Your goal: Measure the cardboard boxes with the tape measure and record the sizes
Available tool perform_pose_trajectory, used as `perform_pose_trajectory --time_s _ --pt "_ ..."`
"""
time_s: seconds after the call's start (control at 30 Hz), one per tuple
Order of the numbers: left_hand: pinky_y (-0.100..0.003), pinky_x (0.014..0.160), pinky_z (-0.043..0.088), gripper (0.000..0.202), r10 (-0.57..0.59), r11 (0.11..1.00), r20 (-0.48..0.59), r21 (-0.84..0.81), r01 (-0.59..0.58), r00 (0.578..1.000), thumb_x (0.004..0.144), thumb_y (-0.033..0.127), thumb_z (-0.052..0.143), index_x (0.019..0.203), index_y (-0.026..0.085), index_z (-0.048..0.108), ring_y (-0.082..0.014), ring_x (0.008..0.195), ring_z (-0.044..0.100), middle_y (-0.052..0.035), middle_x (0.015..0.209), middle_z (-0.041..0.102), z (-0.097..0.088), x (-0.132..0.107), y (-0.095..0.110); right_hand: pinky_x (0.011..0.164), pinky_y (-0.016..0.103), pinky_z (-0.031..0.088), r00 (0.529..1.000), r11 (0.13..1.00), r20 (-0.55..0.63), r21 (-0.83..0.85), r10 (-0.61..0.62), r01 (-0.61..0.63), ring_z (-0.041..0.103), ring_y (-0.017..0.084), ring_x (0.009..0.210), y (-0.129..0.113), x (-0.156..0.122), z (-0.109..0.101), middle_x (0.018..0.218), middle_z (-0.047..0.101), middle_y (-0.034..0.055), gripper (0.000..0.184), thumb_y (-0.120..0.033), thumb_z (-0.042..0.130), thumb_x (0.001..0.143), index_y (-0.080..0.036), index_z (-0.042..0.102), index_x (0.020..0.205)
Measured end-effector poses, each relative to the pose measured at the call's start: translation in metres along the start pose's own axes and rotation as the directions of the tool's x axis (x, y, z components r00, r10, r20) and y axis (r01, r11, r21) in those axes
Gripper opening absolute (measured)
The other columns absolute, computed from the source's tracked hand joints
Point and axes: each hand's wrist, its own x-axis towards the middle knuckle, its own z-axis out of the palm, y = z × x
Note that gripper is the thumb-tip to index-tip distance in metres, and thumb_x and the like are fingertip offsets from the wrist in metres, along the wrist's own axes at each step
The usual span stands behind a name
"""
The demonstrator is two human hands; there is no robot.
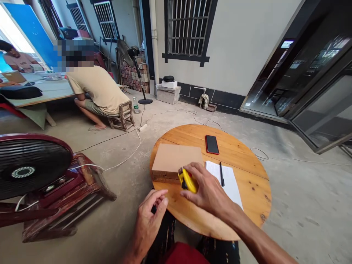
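My right hand is closed around a yellow tape measure with dark parts at its end, held near the front right corner of a cardboard box. The box lies flat and closed on a round wooden table. At the table's front left edge is my left hand, its fingers loosely curled and the thumb apart from the index finger, with nothing seen in it. Partly under my right forearm lies a sheet of white paper, with a black pen on top.
A phone lies at the table's far side. To the left, a fan rests on a wooden chair. White cables cross the floor. Beyond, a person sits on a low stool by another table.
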Motion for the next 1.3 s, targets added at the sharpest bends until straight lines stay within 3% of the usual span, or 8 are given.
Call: perform_pose_trajectory --time_s 0.27,0.43,0.57,0.73,0.93,1.1,1.2,1.3 --pt "-0.027 0.063 0.054 0.024 -0.018 1.000 -0.074 0.001 0.018 0.997 0.084 0.034 0.057 0.095 0.019 0.072 -0.0162 0.069 0.063 -0.0052 0.087 0.067 0.005 0.004 -0.019 0.096 0.043 0.044 0.989 0.965 0.115 -0.234 -0.090 0.115 0.056 0.032 0.118 0.026 0.097 0.009 0.130 0.061 0.0173 0.060 -0.034 0.075 0.075 -0.014 0.056 0.129" --pt "-0.030 0.070 0.056 0.028 -0.144 0.983 0.030 -0.107 0.147 0.989 0.084 0.037 0.058 0.100 0.018 0.071 -0.0189 0.078 0.067 -0.0080 0.093 0.069 0.016 0.012 -0.027 0.106 0.051 0.038 0.995 0.985 -0.078 -0.167 -0.065 0.051 0.048 0.034 0.132 0.043 0.075 0.009 0.147 0.047 0.0183 0.056 -0.046 0.063 0.086 -0.016 0.055 0.133" --pt "-0.036 0.082 0.057 0.042 -0.277 0.926 0.111 -0.235 0.296 0.954 0.079 0.046 0.063 0.106 0.015 0.068 -0.0259 0.098 0.069 -0.0133 0.104 0.071 0.025 0.026 -0.033 0.103 0.053 0.043 0.937 0.978 -0.288 0.002 0.199 -0.207 0.049 0.035 0.131 0.072 0.039 0.013 0.143 0.050 0.0208 0.054 -0.046 0.054 0.090 -0.014 0.054 0.132" --pt "-0.041 0.093 0.053 0.049 -0.344 0.896 0.115 -0.256 0.362 0.932 0.075 0.051 0.068 0.109 0.015 0.067 -0.0290 0.109 0.066 -0.0148 0.111 0.071 0.034 0.044 -0.047 0.097 0.049 0.049 0.899 0.893 -0.148 0.263 0.412 -0.366 0.060 0.033 0.119 0.085 0.018 0.035 0.138 0.055 0.0227 0.064 -0.045 0.051 0.091 -0.010 0.039 0.143" --pt "-0.043 0.099 0.050 0.053 -0.259 0.952 0.051 -0.157 0.264 0.964 0.077 0.052 0.065 0.115 0.014 0.063 -0.0281 0.112 0.064 -0.0160 0.120 0.066 0.039 0.078 -0.071 0.091 0.042 0.051 0.914 0.913 -0.189 0.273 0.360 -0.303 0.062 0.029 0.115 0.077 0.027 0.044 0.138 0.057 0.0220 0.065 -0.037 0.052 0.092 -0.010 0.035 0.148" --pt "-0.044 0.098 0.049 0.046 -0.204 0.977 0.011 -0.057 0.205 0.979 0.079 0.046 0.063 0.115 0.018 0.064 -0.0276 0.111 0.063 -0.0128 0.126 0.061 0.043 0.075 -0.067 0.078 0.029 0.049 0.837 0.865 -0.229 0.052 0.497 -0.500 0.069 0.021 0.093 0.116 0.001 0.001 0.107 0.075 0.0079 0.031 -0.029 0.044 0.096 -0.020 0.067 0.114" --pt "-0.043 0.098 0.049 0.030 0.076 0.990 -0.040 0.119 -0.071 0.996 0.085 0.038 0.058 0.107 0.020 0.068 -0.0256 0.106 0.062 -0.0090 0.114 0.064 0.060 0.050 -0.045 0.066 0.030 0.044 0.761 0.775 -0.230 -0.041 0.607 -0.631 0.069 0.025 0.078 0.150 -0.023 -0.014 0.081 0.075 0.0093 0.027 -0.022 0.046 0.091 -0.018 0.072 0.089" --pt "-0.038 0.093 0.052 0.023 0.370 0.907 0.083 0.186 -0.379 0.925 0.089 0.025 0.055 0.108 0.020 0.066 -0.0229 0.105 0.061 -0.0087 0.112 0.063 0.092 0.028 -0.013 0.064 0.032 0.041 0.708 0.701 -0.212 -0.118 0.674 -0.703 0.070 0.030 0.077 0.172 -0.034 -0.001 0.077 0.074 0.0151 0.021 -0.026 0.055 0.086 -0.014 0.072 0.080"
